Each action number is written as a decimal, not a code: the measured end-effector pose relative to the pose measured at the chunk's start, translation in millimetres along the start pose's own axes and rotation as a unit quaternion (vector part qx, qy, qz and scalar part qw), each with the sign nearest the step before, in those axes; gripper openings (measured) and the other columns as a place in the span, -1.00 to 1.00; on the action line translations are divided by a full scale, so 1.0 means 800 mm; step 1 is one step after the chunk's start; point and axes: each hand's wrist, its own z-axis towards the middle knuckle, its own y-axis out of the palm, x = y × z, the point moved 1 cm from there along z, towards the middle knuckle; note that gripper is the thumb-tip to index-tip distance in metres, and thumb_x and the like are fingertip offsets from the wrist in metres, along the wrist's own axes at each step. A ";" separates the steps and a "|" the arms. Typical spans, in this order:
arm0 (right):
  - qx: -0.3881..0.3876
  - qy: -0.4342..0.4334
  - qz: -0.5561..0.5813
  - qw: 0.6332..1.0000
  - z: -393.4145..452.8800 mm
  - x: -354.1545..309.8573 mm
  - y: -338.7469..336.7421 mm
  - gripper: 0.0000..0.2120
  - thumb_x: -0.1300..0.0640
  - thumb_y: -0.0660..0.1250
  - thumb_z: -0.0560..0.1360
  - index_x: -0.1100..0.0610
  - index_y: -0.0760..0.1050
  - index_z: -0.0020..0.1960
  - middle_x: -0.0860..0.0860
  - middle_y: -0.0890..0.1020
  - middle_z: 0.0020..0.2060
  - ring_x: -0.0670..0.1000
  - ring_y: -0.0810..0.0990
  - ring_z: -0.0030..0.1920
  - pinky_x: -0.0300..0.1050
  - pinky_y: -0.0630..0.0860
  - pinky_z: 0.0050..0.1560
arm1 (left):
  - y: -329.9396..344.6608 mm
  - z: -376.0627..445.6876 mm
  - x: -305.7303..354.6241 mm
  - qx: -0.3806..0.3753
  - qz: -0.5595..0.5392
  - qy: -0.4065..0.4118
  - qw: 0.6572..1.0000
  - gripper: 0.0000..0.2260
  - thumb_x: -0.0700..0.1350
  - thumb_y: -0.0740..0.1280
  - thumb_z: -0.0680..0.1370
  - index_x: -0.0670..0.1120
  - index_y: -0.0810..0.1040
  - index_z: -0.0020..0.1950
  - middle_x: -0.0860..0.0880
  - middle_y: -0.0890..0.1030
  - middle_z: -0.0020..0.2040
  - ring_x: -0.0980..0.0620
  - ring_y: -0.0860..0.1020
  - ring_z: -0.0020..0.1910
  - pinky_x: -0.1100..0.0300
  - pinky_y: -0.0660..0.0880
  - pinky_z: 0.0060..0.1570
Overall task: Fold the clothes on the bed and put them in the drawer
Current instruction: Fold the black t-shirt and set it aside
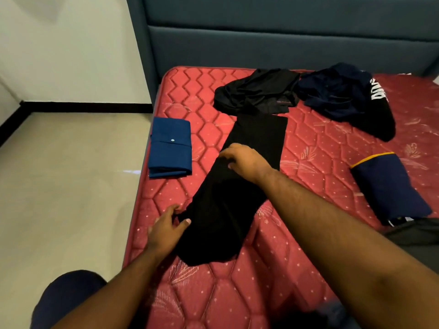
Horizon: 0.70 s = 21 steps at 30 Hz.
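Lying lengthwise on the red mattress [273,269], the black trousers [232,191] are held at two places: the left hand [166,230] clamps its grip on their near left edge, while the right hand [244,159] presses curled fingers farther up. A folded blue shirt [169,148] sits left of that grip.

**Single head cam, looking down at bed**

One wide-angle view from the person's head, facing forward and down. Close to the bed [273,257]: both forearms enter from the bottom edge. Headboard [285,39] at top, floor [66,186] and wall at left. Edges curve with lens distortion.
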 end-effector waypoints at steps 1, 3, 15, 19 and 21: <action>0.034 0.009 0.041 0.999 -0.002 0.007 0.013 -0.63 0.32 0.33 0.42 0.09 0.57 0.19 0.06 0.57 0.07 0.12 0.57 0.09 -0.01 0.49 0.11 | 0.002 0.005 0.000 0.003 0.009 -0.019 1.000 -0.34 0.35 0.26 0.32 0.14 0.37 0.38 0.03 0.60 0.19 -0.07 0.55 0.18 -0.11 0.42 0.23; 0.045 0.045 0.067 0.996 -0.026 0.031 0.043 -0.73 0.33 0.30 0.45 0.14 0.62 0.10 0.11 0.61 0.02 0.16 0.59 0.06 0.04 0.50 0.09 | 0.007 0.010 0.004 0.009 0.031 -0.048 0.998 -0.29 0.40 0.22 0.30 0.12 0.39 0.39 0.02 0.59 0.21 -0.11 0.54 0.20 -0.12 0.41 0.24; -0.204 0.032 -0.188 0.960 -0.087 0.085 0.145 -0.10 -0.07 0.28 0.41 -0.26 -0.26 0.51 -0.08 -0.20 0.56 0.17 -0.10 0.55 0.33 -0.21 0.43 | 0.013 0.009 0.038 -0.021 -0.035 -0.070 0.997 -0.83 -0.01 0.41 0.47 -0.06 0.48 -0.13 -0.05 0.60 -0.15 -0.10 0.60 -0.13 0.03 0.54 -0.10; -0.218 0.034 -0.192 0.956 -0.080 0.099 0.130 -0.04 -0.23 0.30 0.34 -0.28 -0.29 0.50 -0.11 -0.24 0.55 0.17 -0.22 0.54 0.43 -0.26 0.37 | 0.010 -0.007 0.062 0.094 0.065 -0.032 0.993 -0.71 -0.02 0.39 0.48 -0.06 0.46 0.15 -0.07 0.54 0.05 -0.15 0.54 0.06 0.02 0.50 0.01; -0.220 0.016 -0.199 0.955 -0.079 0.104 0.122 -0.02 -0.25 0.33 0.34 -0.25 -0.26 0.51 -0.07 -0.23 0.55 0.16 -0.22 0.54 0.40 -0.26 0.39 | 0.026 -0.014 0.092 0.102 0.124 0.059 0.985 -0.67 0.06 0.35 0.49 -0.03 0.45 0.19 -0.05 0.53 0.09 -0.12 0.52 0.08 0.02 0.47 0.06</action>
